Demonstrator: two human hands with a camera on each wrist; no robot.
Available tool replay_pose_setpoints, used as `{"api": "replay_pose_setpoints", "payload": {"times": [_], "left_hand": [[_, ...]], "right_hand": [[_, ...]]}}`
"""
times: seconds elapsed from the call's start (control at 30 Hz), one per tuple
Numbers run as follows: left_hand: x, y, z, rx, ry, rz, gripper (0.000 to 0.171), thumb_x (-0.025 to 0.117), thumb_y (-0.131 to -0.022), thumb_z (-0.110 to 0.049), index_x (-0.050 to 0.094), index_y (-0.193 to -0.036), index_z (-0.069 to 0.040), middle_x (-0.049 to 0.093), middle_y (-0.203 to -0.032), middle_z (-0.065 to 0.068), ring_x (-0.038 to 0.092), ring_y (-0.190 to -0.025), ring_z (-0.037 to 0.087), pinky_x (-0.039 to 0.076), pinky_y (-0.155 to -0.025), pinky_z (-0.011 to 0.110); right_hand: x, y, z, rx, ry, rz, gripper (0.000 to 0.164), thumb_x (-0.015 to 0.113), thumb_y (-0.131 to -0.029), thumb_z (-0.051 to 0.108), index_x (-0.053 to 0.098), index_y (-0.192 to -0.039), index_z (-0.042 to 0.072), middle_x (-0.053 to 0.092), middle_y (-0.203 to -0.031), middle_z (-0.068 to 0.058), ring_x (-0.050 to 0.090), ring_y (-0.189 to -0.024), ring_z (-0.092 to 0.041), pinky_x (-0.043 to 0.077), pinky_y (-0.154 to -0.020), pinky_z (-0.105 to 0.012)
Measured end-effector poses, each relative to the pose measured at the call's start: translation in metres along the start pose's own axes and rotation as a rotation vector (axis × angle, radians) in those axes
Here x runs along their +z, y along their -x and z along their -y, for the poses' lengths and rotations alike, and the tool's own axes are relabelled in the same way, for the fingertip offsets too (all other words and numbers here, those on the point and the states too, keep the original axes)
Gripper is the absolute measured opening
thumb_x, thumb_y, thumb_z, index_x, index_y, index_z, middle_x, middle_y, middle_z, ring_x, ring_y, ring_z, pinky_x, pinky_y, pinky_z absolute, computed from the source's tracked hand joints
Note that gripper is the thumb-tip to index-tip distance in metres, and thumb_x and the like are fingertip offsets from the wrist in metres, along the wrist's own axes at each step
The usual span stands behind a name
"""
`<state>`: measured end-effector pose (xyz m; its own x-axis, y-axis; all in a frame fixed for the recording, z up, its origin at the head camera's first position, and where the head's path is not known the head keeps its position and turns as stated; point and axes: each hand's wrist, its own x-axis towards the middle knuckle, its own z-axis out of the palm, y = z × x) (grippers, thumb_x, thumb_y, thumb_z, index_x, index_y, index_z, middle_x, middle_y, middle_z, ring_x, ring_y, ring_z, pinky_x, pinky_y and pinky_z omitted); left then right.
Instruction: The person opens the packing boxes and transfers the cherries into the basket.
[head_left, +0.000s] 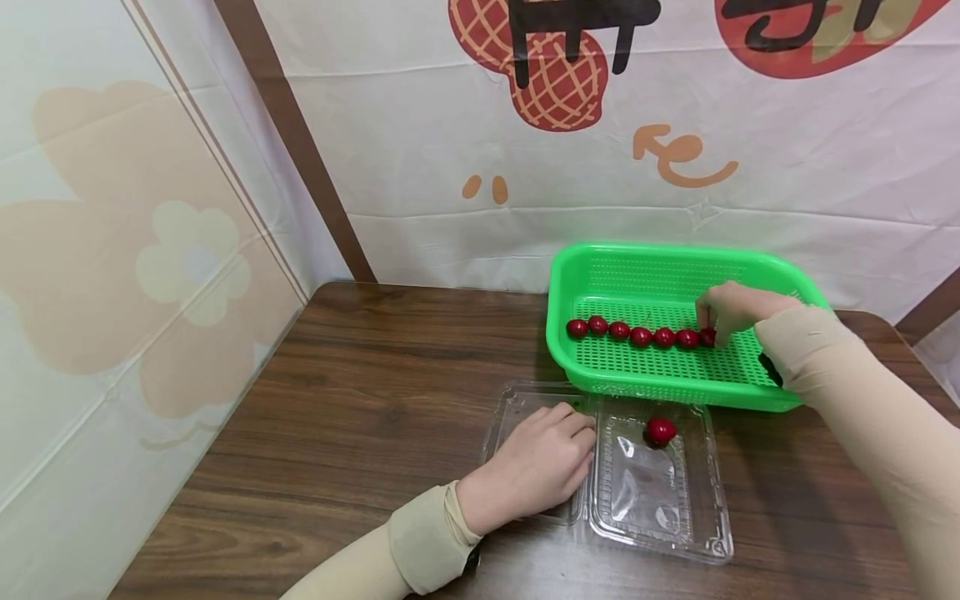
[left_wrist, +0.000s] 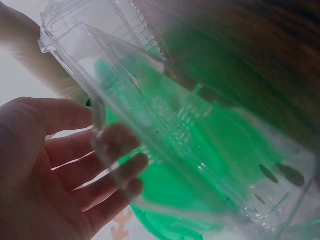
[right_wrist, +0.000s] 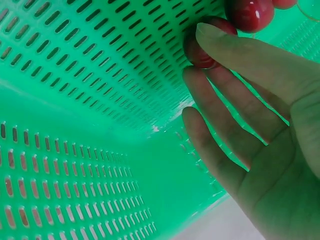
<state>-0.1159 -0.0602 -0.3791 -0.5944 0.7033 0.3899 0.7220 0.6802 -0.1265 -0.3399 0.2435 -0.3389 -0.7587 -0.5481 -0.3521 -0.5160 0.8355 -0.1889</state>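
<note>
Inside the green basket [head_left: 600,375], my right hand [head_left: 738,308] pinches a dark red cherry [right_wrist: 197,52] between thumb and fingers, at the right end of a row. Several more glossy cherries [head_left: 641,337] run leftward from it along the basket floor. My left hand [head_left: 536,467] holds the clear plastic clamshell box [head_left: 705,500], which lies spread on the table in front of the basket. In the left wrist view its fingers [left_wrist: 127,167] show through the plastic wall, with the thumb by the rim. One cherry [head_left: 661,430] sits in the box's right half.
Both containers stand on a dark wood-grain table [head_left: 360,400]. The basket's front rim overlaps the back of the box in the head view. A pale printed cloth [head_left: 420,242] hangs close behind the table, and another cloth covers the left side.
</note>
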Motion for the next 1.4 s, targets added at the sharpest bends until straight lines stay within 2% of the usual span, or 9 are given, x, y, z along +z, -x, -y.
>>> {"api": "replay_pose_setpoints", "payload": {"times": [0.2, 0.37, 0.73, 1.13, 1.4], "left_hand": [[0.000, -0.001, 0.000, 0.005, 0.003, -0.015, 0.021, 0.053, -0.086, -0.021, 0.069, -0.094, -0.010, 0.067, -0.104, 0.001, 0.054, -0.094, 0.015, 0.048, -0.075, 0.027], [0.001, -0.001, 0.000, 0.005, 0.007, -0.016, 0.022, 0.053, -0.086, -0.021, 0.069, -0.094, -0.010, 0.067, -0.104, 0.001, 0.054, -0.095, 0.016, 0.048, -0.076, 0.028], [-0.001, -0.002, 0.001, -0.001, 0.005, -0.008, 0.021, 0.053, -0.086, -0.022, 0.069, -0.094, -0.010, 0.067, -0.104, 0.001, 0.054, -0.096, 0.015, 0.048, -0.077, 0.027], [0.000, -0.002, 0.000, -0.004, 0.006, -0.015, 0.020, 0.054, -0.085, -0.022, 0.069, -0.092, -0.011, 0.067, -0.103, 0.000, 0.053, -0.095, 0.016, 0.047, -0.075, 0.027], [0.001, -0.001, -0.001, -0.002, 0.009, -0.025, 0.019, 0.054, -0.085, -0.022, 0.069, -0.091, -0.011, 0.067, -0.102, 0.000, 0.053, -0.094, 0.015, 0.047, -0.074, 0.027]], "right_hand": [[-0.003, 0.003, 0.000, -0.019, -0.029, -0.005, 0.032, 0.077, -0.062, 0.002, 0.064, -0.091, 0.002, 0.066, -0.089, -0.011, 0.059, -0.079, -0.023, 0.054, -0.062, -0.039], [-0.009, 0.005, 0.002, -0.031, -0.046, -0.002, 0.032, 0.075, -0.065, 0.003, 0.064, -0.095, -0.001, 0.067, -0.091, -0.014, 0.061, -0.081, -0.025, 0.054, -0.064, -0.040], [-0.025, 0.008, 0.011, -0.075, 0.050, -0.096, 0.018, 0.063, -0.081, 0.014, 0.067, -0.094, 0.002, 0.069, -0.088, -0.012, 0.062, -0.079, -0.026, 0.052, -0.070, -0.045], [-0.029, 0.019, 0.020, -0.117, 0.076, -0.196, 0.012, 0.063, -0.082, 0.013, 0.066, -0.092, 0.006, 0.069, -0.088, -0.009, 0.063, -0.082, -0.025, 0.052, -0.073, -0.045], [-0.027, 0.034, 0.027, -0.180, 0.078, -0.275, 0.006, 0.064, -0.081, 0.011, 0.066, -0.087, 0.012, 0.068, -0.082, -0.002, 0.062, -0.075, -0.017, 0.053, -0.067, -0.039]]}}
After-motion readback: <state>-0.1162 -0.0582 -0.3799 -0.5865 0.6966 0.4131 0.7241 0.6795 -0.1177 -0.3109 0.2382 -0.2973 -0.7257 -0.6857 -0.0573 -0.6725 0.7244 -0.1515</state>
